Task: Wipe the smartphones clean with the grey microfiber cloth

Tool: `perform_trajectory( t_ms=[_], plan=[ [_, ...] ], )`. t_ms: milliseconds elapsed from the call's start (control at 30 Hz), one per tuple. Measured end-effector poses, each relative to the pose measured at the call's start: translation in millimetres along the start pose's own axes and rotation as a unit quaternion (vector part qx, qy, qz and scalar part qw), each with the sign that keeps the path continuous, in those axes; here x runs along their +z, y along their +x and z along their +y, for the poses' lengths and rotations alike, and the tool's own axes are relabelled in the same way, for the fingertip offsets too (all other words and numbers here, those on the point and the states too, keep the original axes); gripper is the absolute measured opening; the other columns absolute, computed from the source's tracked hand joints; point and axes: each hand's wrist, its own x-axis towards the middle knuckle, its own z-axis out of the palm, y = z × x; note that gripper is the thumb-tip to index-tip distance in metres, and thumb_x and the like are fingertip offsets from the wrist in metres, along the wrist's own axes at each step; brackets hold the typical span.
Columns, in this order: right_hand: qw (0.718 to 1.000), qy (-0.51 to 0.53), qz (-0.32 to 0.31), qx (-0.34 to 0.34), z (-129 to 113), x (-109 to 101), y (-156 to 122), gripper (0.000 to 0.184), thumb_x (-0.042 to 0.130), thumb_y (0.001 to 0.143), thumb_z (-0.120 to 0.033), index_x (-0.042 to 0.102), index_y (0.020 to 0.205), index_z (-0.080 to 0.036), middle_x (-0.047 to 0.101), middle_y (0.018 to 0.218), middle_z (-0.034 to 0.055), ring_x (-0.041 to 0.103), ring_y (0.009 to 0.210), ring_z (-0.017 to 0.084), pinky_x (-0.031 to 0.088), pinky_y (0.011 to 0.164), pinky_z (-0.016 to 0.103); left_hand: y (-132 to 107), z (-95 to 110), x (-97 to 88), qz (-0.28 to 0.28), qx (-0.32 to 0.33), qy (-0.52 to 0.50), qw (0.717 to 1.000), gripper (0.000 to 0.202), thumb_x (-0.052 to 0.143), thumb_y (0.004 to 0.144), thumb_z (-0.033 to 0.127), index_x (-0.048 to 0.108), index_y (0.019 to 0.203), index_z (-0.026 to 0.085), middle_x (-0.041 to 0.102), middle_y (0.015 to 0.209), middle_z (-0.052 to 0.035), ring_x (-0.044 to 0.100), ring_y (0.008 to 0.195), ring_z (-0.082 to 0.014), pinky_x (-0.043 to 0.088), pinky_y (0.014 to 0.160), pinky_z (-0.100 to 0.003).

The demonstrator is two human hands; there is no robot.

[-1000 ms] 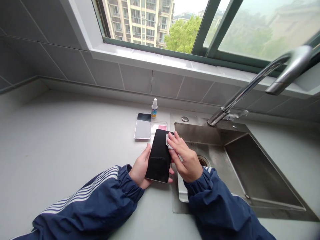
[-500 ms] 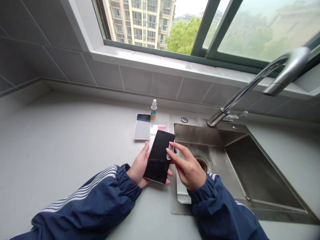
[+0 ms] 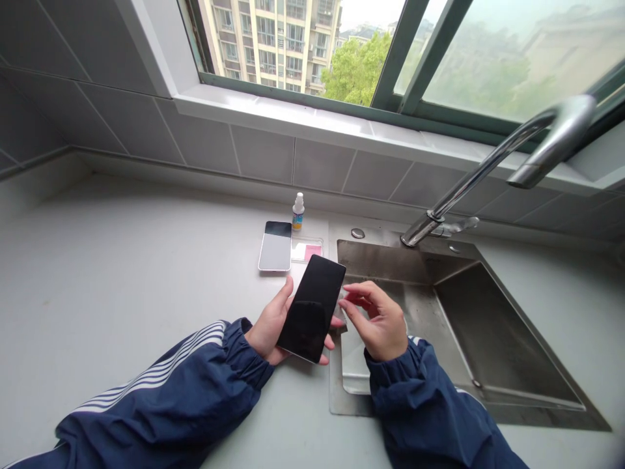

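Observation:
My left hand [image 3: 271, 326] holds a smartphone [image 3: 312, 306] with a black screen, thumb along its left edge and fingertips showing past its right edge. The screen faces up and the phone is tilted. Just off the phone's right edge, my right hand [image 3: 378, 319] has thumb and fingers drawn together on a small greyish cleaning cloth [image 3: 340, 316]. Most of the cloth is hidden behind the fingers and the phone's edge. Beyond the phone, a second smartphone [image 3: 275, 247] lies on the counter, beside a clear case [image 3: 312, 250] with a pink patch and a small spray bottle [image 3: 297, 213].
A steel sink [image 3: 508, 332] is set into the counter on the right, partly under my right forearm. A chrome faucet [image 3: 454, 189] arches over its back edge. The white counter [image 3: 146, 260] stretches left, below a tiled wall and a window.
My right hand has come off the phone's screen with the cloth and moved to the right, just past the phone's edge. My left hand keeps its hold on the phone.

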Motion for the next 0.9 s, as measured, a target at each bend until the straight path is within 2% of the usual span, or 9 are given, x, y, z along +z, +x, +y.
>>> perform_trajectory(
  t_ms=[133, 267, 333, 467, 533, 633, 733, 800, 900],
  plan=[
    [0.999, 0.024, -0.014, 0.022, -0.2, 3.1, -2.8, 0.01, 0.07, 0.089, -0.031, 0.066, 0.093, -0.022, 0.062, 0.09, 0.0022, 0.067, 0.078, 0.016, 0.062, 0.069, 0.03, 0.6, -0.6, -1.0, 0.01, 0.009, -0.008, 1.0, 0.085, 0.018, 0.095, 0.071, 0.067, 0.121, 0.007, 0.072, 0.105, -0.0215, 0.073, 0.076, -0.0319, 0.061, 0.065, -0.05],
    [0.997, -0.074, 0.015, 0.009, 0.3, -3.4, 1.4, 0.012, 0.068, 0.089, -0.031, 0.063, 0.084, -0.022, 0.059, 0.08, 0.0004, 0.062, 0.073, 0.015, 0.055, 0.061, 0.026, -1.5, 1.4, 2.0, 0.047, 0.058, -0.01, 0.997, 0.082, 0.02, 0.096, 0.068, 0.065, 0.124, 0.005, 0.071, 0.109, -0.0246, 0.072, 0.077, -0.0325, 0.06, 0.065, -0.051],
    [0.992, -0.125, 0.004, 0.032, 2.6, -8.9, 4.5, 0.01, 0.068, 0.086, -0.03, 0.063, 0.089, -0.022, 0.062, 0.082, 0.0008, 0.062, 0.072, 0.015, 0.053, 0.059, 0.025, -2.8, 2.9, 4.0, 0.07, 0.087, -0.012, 0.994, 0.08, 0.021, 0.097, 0.066, 0.065, 0.123, 0.005, 0.071, 0.11, -0.0258, 0.072, 0.077, -0.0329, 0.06, 0.065, -0.052],
    [0.981, -0.181, -0.063, 0.035, 9.3, -15.0, 5.7, 0.028, 0.067, 0.079, -0.023, 0.06, 0.106, -0.021, 0.065, 0.092, 0.0032, 0.064, 0.076, 0.017, 0.054, 0.061, 0.028, -3.6, 5.3, 6.3, 0.1, 0.112, -0.024, 0.988, 0.072, 0.026, 0.098, 0.064, 0.065, 0.12, 0.008, 0.071, 0.109, -0.0242, 0.072, 0.077, -0.0321, 0.061, 0.067, -0.052],
    [0.978, -0.185, -0.094, 0.0, 12.7, -13.6, 3.9, 0.041, 0.066, 0.078, -0.019, 0.057, 0.118, -0.021, 0.065, 0.102, 0.0056, 0.064, 0.083, 0.019, 0.056, 0.068, 0.032, -3.4, 6.2, 6.9, 0.108, 0.109, -0.032, 0.988, 0.07, 0.027, 0.098, 0.063, 0.065, 0.119, 0.008, 0.072, 0.109, -0.0236, 0.072, 0.075, -0.0306, 0.061, 0.065, -0.05],
    [0.972, -0.2, -0.107, -0.053, 18.8, -7.8, 1.4, 0.055, 0.064, 0.081, -0.018, 0.053, 0.135, -0.023, 0.06, 0.124, 0.0109, 0.062, 0.108, 0.025, 0.055, 0.091, 0.042, -3.4, 6.8, 8.2, 0.108, 0.099, -0.043, 0.988, 0.069, 0.026, 0.098, 0.062, 0.066, 0.117, 0.008, 0.072, 0.108, -0.0235, 0.071, 0.071, -0.0281, 0.061, 0.062, -0.049],
    [0.97, -0.205, -0.111, -0.076, 23.7, -3.8, 1.9, 0.034, 0.061, 0.085, -0.016, 0.067, 0.117, -0.024, 0.059, 0.128, 0.0112, 0.058, 0.12, 0.028, 0.049, 0.102, 0.048, -3.9, 6.7, 9.3, 0.106, 0.088, -0.044, 0.989, 0.069, 0.024, 0.099, 0.061, 0.065, 0.116, 0.008, 0.072, 0.106, -0.0236, 0.071, 0.07, -0.0285, 0.06, 0.062, -0.05],
    [0.974, -0.192, -0.097, -0.075, 22.6, -5.0, 4.2, 0.02, 0.06, 0.085, -0.015, 0.072, 0.098, -0.024, 0.062, 0.124, 0.0098, 0.06, 0.116, 0.027, 0.05, 0.1, 0.048, -4.1, 6.5, 9.6, 0.108, 0.089, -0.035, 0.99, 0.07, 0.024, 0.098, 0.061, 0.064, 0.119, 0.008, 0.072, 0.104, -0.0232, 0.071, 0.07, -0.0299, 0.06, 0.062, -0.051],
    [0.982, -0.158, -0.06, -0.081, 12.7, -11.9, 9.1, 0.011, 0.064, 0.085, -0.017, 0.073, 0.088, -0.024, 0.065, 0.121, 0.0093, 0.062, 0.114, 0.027, 0.05, 0.098, 0.046, -4.3, 6.2, 9.5, 0.115, 0.095, -0.022, 0.989, 0.07, 0.025, 0.098, 0.062, 0.062, 0.124, 0.009, 0.072, 0.103, -0.0226, 0.072, 0.073, -0.0322, 0.059, 0.065, -0.053]
  ],
)
